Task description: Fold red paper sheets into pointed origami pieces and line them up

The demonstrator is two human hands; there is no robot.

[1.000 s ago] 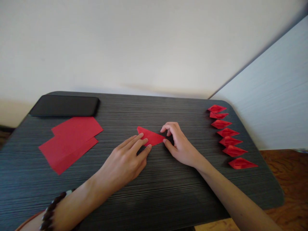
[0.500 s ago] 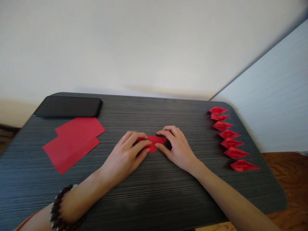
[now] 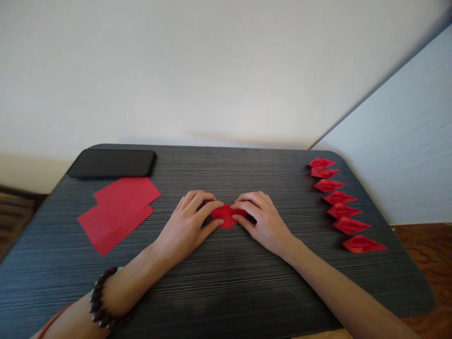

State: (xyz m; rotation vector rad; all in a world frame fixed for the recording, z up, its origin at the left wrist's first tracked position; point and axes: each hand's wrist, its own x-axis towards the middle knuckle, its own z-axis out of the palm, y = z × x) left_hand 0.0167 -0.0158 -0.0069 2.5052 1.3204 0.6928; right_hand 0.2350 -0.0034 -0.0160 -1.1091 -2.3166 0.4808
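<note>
- Paper (image 3: 228,220), red and folded into a small piece, lies between the two hands, just below the centre of the frame.
- Left hand (image 3: 187,223) grasps the paper's left end, thumb on the near edge and fingertips on the far edge.
- Right hand (image 3: 266,223) grasps the right end in much the same way, thumb near, bent fingers above; these fingers hide part of the paper, so its full outline cannot be told.
- Bracelet (image 3: 96,301) of dark round beads circles the left wrist, lower left of the frame.
- Bench (image 3: 205,282), dark with a fine streaked grain and rounded corners, fills the lower half of the frame and carries all the paper.
- Red paper sheets (image 3: 116,219), flat and overlapping, lie left of centre, well apart from the hands.
- Black smartphone (image 3: 112,163) lies flat just above these sheets, near the bench's far left corner.
- Seven folded red paper boats (image 3: 339,198) form a slanting column at the right of the frame, their pointed ends aimed left and right; the lowest one sits a little apart from the others.
- Pale wall (image 3: 212,70) spans the upper frame, meeting a whitish panel (image 3: 399,141) on the right.
- Brown wood-grained floor (image 3: 420,254) shows at the lower right, past the bench's edge.
</note>
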